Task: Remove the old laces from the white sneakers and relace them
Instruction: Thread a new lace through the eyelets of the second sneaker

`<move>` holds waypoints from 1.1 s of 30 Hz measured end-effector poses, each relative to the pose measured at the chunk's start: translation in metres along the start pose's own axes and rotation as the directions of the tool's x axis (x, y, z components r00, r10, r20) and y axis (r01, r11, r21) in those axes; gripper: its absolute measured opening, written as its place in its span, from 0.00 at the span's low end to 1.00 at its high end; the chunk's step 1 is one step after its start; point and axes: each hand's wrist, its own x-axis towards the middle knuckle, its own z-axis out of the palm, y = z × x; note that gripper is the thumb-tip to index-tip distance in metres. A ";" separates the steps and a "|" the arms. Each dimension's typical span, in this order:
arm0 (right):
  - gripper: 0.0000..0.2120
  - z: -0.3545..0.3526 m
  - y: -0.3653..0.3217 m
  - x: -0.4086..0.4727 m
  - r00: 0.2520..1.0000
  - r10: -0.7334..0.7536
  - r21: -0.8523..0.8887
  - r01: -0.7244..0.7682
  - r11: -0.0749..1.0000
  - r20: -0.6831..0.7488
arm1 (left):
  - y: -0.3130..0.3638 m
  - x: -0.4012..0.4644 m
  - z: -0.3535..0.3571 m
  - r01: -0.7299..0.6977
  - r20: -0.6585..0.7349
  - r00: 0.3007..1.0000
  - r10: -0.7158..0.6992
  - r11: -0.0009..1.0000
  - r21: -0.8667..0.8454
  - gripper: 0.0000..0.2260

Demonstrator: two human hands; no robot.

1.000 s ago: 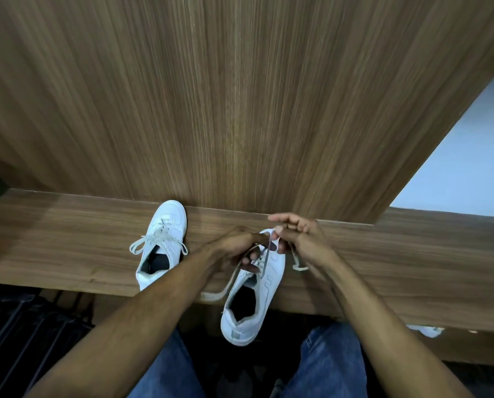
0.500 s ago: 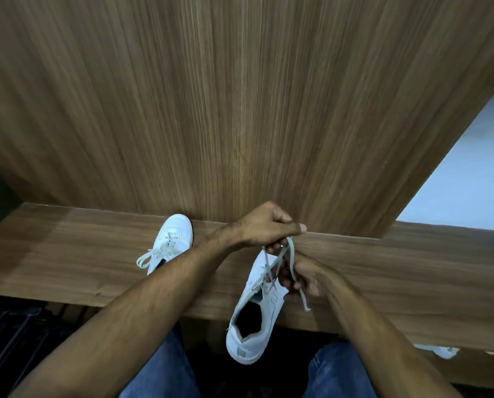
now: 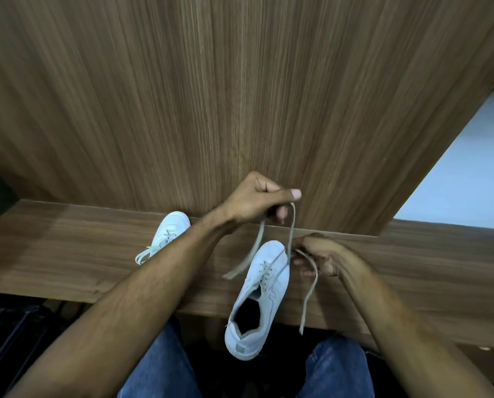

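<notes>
The white sneaker (image 3: pixel 261 294) lies on the wooden surface (image 3: pixel 67 254) with its toe toward the wood panel (image 3: pixel 240 96) and its heel hanging over the near edge above the person's jeans (image 3: pixel 159 366). Its lace (image 3: pixel 290 234) runs up from the toe end in a loop. The left hand (image 3: pixel 257 201) is raised above the sneaker's toe, fingers curled, pinching the top of that loop under the thumb; one loose end trails down to the left of the sneaker. The right hand (image 3: pixel 320 255) sits just right of the toe, fingers curled around another stretch of lace, whose end dangles past the surface's edge. A second sneaker (image 3: pixel 168 235), still laced, stands left of the first, against the panel.
</notes>
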 end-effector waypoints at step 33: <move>0.18 0.020 0.003 -0.026 0.962 -0.270 -0.133 0.263 0.956 -0.043 | -0.122 -0.030 0.024 0.215 -0.058 0.977 -0.207 0.952 0.217 0.03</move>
